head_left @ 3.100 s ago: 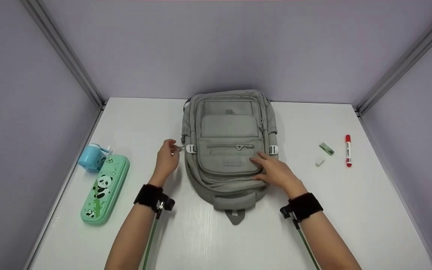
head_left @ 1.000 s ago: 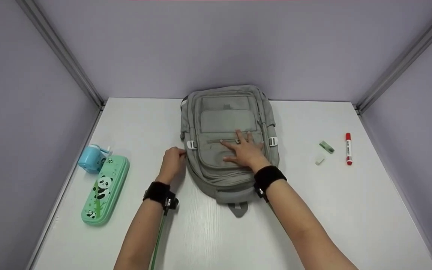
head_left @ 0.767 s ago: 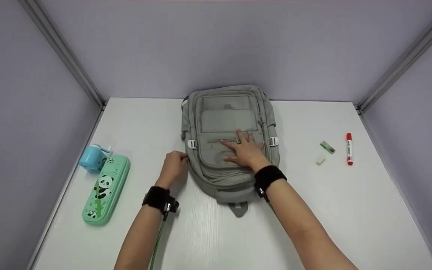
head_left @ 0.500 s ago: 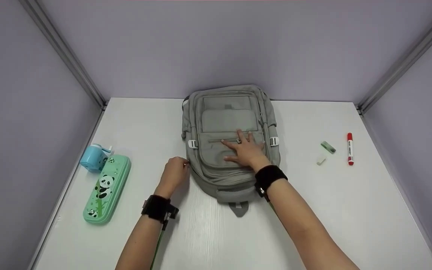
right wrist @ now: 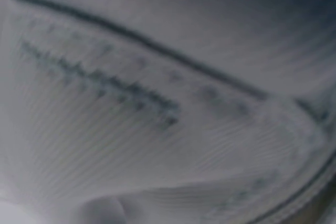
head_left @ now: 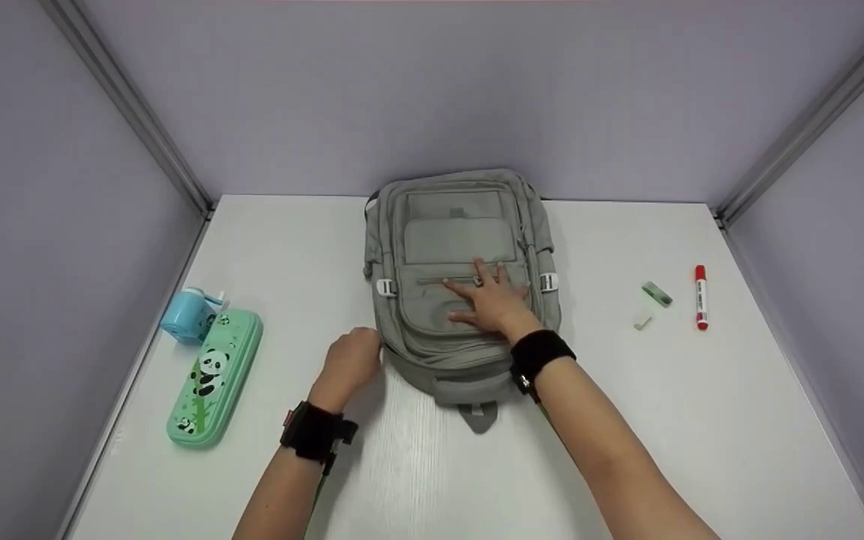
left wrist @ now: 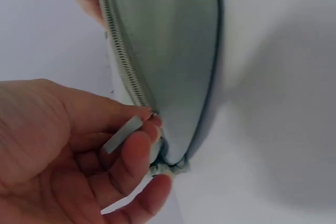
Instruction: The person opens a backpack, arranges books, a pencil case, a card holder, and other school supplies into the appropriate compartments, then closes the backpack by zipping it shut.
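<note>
A grey backpack (head_left: pixel 458 240) lies flat on the white table (head_left: pixel 417 465), front side up. My right hand (head_left: pixel 486 301) rests flat on its front pocket, fingers spread. My left hand (head_left: pixel 353 358) sits at the bag's left edge. In the left wrist view its thumb and forefinger pinch a flat metal zipper pull (left wrist: pixel 122 134) at the end of the zipper track (left wrist: pixel 125 64) on the bag's side (left wrist: pixel 173 51). The right wrist view is a blurred close-up of grey fabric (right wrist: pixel 157 108).
A green panda pencil case (head_left: pixel 213 379) and a blue pencil sharpener (head_left: pixel 186 316) lie at the left. At the right lie a red marker (head_left: pixel 700 297), a green eraser (head_left: pixel 657 293) and a small white piece (head_left: pixel 641 322). Lilac walls enclose the table on three sides.
My left hand has slid toward me along the bag's left side, pulling the zipper pull with it. My right hand moved up from the bag's lower front, then stayed still.
</note>
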A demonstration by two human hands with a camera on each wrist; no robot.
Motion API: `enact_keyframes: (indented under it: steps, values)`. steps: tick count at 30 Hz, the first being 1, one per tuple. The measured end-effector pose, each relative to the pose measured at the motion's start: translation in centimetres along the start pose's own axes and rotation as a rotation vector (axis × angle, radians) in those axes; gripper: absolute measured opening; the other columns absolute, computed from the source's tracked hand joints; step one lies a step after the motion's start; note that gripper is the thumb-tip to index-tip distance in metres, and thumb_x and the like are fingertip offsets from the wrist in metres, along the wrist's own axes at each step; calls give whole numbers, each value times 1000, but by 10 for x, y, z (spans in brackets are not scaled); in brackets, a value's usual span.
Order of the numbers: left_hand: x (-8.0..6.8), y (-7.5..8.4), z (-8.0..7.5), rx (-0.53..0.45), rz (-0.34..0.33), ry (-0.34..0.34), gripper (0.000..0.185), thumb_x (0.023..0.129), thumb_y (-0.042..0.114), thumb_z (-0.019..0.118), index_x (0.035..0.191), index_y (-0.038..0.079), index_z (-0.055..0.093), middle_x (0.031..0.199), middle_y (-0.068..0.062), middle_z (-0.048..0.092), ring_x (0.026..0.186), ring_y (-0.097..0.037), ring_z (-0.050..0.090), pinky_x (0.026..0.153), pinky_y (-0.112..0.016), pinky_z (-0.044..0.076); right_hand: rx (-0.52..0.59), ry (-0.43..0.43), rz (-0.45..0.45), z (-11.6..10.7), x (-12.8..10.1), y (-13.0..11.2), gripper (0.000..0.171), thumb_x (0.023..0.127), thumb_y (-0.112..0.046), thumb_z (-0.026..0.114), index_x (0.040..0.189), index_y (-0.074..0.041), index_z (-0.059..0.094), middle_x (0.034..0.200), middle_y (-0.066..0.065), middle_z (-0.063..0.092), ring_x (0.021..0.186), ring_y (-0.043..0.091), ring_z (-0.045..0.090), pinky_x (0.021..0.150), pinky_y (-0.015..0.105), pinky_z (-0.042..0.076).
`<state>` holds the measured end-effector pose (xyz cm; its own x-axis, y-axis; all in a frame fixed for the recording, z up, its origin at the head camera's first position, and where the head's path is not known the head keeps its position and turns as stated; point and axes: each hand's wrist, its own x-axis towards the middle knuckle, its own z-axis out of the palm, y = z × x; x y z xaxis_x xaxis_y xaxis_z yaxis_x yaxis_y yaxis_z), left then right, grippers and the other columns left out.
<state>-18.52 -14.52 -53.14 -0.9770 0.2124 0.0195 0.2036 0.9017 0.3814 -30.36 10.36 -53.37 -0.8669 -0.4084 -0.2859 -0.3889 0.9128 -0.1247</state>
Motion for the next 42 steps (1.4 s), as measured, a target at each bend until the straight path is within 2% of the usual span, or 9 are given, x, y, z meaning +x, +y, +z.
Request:
enact_keyframes:
  steps: [4,9,13,18,22,26,34,39,42]
  values:
    - [-6,6,-9,3,89,-71,14,90,-8,60,83,1,68,75,-12,65,65,-28,62,57,-43,51,5,-2,-3,0,0,0,70,88,-72,46,151,-52,23,164,10,-4,143,51,0,92,82,22]
    - [-11,13,-15,12,138,-146,15,90,-9,59,90,2,69,80,-11,66,72,-28,63,65,-43,52,-17,-9,8,0,0,0,70,88,-73,45,150,-53,20,164,10,-3,143,50,1,92,81,23]
    - [-14,18,-21,7,159,-221,17,90,-11,58,81,2,65,77,-10,61,69,-26,59,64,-44,51,-38,-11,13,0,1,0,70,87,-75,43,150,-55,19,164,9,-3,144,50,1,92,81,23]
    - [-16,24,-26,-44,196,-262,20,90,-8,61,78,8,57,74,-5,56,68,-22,54,65,-42,49,-41,-4,10,2,2,-1,71,87,-75,43,150,-54,20,164,9,-3,143,50,1,92,81,23]
    - [-14,26,-25,-79,222,-294,32,92,-6,59,68,12,47,64,3,40,60,-16,40,58,-36,39,-36,3,8,2,2,-1,70,87,-75,44,150,-55,20,164,9,-2,143,51,1,92,81,23]
    - [-11,30,-20,-80,297,-291,36,90,-9,57,64,13,44,63,6,31,58,-13,32,56,-33,32,-34,15,9,3,1,-1,70,87,-75,45,150,-55,21,164,10,-1,143,51,2,93,81,23]
    - [-9,52,-10,-120,384,-330,23,88,-10,56,74,7,63,66,6,46,63,-11,41,59,-30,38,-1,51,-8,10,-4,0,69,89,-72,46,151,-52,24,164,11,0,143,52,0,93,82,21]
    - [-8,58,-1,-116,444,-289,14,94,2,62,86,5,73,78,2,64,73,-13,60,68,-31,50,72,25,-33,11,-15,-3,67,92,-66,49,152,-46,27,163,16,-2,142,53,-3,95,82,15]
    - [-8,58,4,-126,443,-254,11,94,6,65,89,6,74,83,1,67,80,-16,65,73,-33,53,96,20,-57,8,-27,-8,61,96,-55,52,152,-42,32,162,20,4,141,55,1,95,81,18]
